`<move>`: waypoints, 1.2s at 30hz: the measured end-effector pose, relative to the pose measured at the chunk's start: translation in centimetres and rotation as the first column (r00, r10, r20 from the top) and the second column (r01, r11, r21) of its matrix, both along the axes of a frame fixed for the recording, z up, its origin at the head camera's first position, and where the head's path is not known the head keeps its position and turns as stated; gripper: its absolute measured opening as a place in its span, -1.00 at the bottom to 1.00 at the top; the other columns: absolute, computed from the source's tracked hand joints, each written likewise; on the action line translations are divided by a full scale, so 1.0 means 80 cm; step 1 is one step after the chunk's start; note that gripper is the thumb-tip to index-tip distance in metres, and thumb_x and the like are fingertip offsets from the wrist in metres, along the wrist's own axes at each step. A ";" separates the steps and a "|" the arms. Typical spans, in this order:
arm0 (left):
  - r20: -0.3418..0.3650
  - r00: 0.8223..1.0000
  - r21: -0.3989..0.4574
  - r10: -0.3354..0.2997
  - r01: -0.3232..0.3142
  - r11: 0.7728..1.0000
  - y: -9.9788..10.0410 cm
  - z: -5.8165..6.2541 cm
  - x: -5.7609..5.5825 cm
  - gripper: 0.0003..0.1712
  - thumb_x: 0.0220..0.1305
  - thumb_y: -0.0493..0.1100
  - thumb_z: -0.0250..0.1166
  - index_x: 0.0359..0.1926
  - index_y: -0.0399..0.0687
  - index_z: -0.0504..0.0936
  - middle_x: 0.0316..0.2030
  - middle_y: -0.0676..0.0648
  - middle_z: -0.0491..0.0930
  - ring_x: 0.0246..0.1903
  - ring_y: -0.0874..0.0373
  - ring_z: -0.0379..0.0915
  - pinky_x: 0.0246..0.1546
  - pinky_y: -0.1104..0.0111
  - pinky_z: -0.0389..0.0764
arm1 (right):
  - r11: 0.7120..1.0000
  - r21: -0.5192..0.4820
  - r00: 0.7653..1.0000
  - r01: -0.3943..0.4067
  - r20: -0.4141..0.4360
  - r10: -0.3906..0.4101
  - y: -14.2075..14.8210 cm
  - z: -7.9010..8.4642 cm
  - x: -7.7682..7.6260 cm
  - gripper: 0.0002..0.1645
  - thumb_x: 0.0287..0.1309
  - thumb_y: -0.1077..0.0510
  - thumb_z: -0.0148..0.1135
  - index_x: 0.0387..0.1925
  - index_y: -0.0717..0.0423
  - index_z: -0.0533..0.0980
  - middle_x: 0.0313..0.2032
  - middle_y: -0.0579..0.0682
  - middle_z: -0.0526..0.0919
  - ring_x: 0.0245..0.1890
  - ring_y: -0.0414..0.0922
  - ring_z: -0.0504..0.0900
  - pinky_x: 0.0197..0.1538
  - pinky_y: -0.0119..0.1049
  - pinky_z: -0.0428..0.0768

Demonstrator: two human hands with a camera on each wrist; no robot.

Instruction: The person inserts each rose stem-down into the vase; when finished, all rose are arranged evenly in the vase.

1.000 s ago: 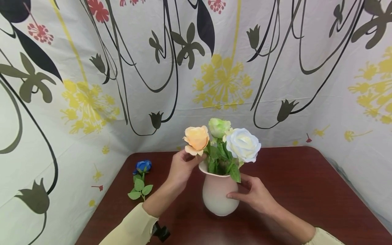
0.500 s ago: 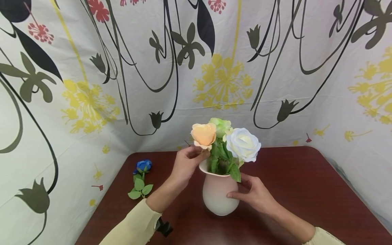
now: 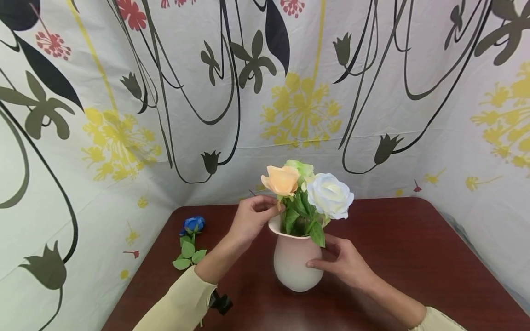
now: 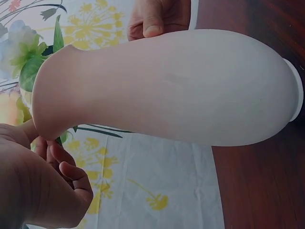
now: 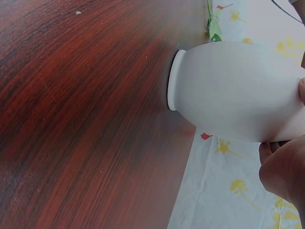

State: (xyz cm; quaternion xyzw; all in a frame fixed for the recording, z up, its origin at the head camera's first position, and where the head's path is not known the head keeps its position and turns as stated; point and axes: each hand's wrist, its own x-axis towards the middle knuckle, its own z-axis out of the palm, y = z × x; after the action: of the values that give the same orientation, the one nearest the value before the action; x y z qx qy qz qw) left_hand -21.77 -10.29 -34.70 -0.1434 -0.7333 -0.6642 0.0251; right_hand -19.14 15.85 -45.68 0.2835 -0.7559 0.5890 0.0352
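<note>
In the head view, a pink-to-white vase (image 3: 297,266) stands upright on the table, holding a pale blue-white rose (image 3: 330,195) and a light green flower (image 3: 304,168). My left hand (image 3: 248,220) pinches a peach rose (image 3: 281,180) just under its bloom, at the left of the vase's mouth; its lower stem is hidden. Around the vase's right side, the thumb and fingers of my right hand (image 3: 348,264) grip its body. The left wrist view shows the vase (image 4: 190,86) large, with left-hand fingers (image 4: 57,157) by the rim. The right wrist view shows the vase's foot on the table.
A blue rose (image 3: 193,224) with green leaves lies on the table's left side, its stem partly behind my left forearm. The dark red table (image 3: 397,239) ends at a flower-printed cloth (image 3: 372,92) behind and at the sides. A black device (image 3: 221,303) sits at my left wrist.
My left hand has moved the peach rose rightward over the vase's mouth, close against the green flower, which it now partly covers. The right hand and the vase stay in place.
</note>
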 end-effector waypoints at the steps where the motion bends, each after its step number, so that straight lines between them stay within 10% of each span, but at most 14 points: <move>1: -0.001 1.000 0.000 0.002 -0.002 1.000 0.000 0.000 0.000 -0.82 0.32 -0.26 0.49 -0.13 -0.30 0.77 -0.25 -0.06 0.77 -0.20 0.16 0.67 -0.15 0.32 0.66 | 1.000 0.000 1.000 0.000 0.000 0.000 0.000 0.000 0.000 -0.29 0.09 0.15 0.68 0.28 0.06 0.61 0.15 -0.09 0.75 0.17 -0.10 0.71 0.18 -0.32 0.67; 10: 0.022 0.999 0.011 0.030 -0.030 0.999 -0.001 -0.006 0.007 -0.78 0.32 -0.23 0.53 -0.09 -0.23 0.72 -0.21 -0.05 0.73 -0.12 0.15 0.63 -0.07 0.34 0.64 | 1.000 -0.001 1.000 -0.001 0.005 0.001 0.000 -0.001 0.000 -0.27 0.10 0.15 0.68 0.31 0.07 0.60 0.18 -0.06 0.73 0.18 -0.11 0.70 0.17 -0.32 0.67; 20: -0.027 0.999 0.080 -0.022 0.024 0.996 -0.019 -0.015 0.012 -0.42 0.37 -0.29 0.48 0.37 -0.18 0.59 0.27 -0.12 0.63 0.30 0.00 0.51 0.33 0.08 0.54 | 1.000 -0.002 1.000 0.003 0.006 -0.003 0.000 -0.001 0.001 -0.26 0.10 0.15 0.68 0.31 0.08 0.60 0.19 -0.05 0.73 0.19 -0.12 0.70 0.16 -0.32 0.68; 36: 0.109 0.984 0.093 0.137 -0.147 0.985 -0.093 -0.024 0.003 -0.54 0.45 -0.19 0.43 0.30 -0.16 0.65 0.19 -0.16 0.70 0.19 0.03 0.64 0.24 0.32 0.60 | 1.000 0.006 1.000 0.011 0.019 -0.011 0.001 -0.001 0.001 -0.27 0.09 0.13 0.68 0.30 0.04 0.61 0.18 -0.07 0.73 0.18 -0.11 0.71 0.15 -0.30 0.69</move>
State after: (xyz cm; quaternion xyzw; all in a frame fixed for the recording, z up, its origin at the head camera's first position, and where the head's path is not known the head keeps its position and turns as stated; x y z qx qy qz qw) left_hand -21.56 -17.76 -36.65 -0.0548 -0.7075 -0.7034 0.0420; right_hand -19.07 15.93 -45.78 0.2739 -0.7594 0.5893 0.0301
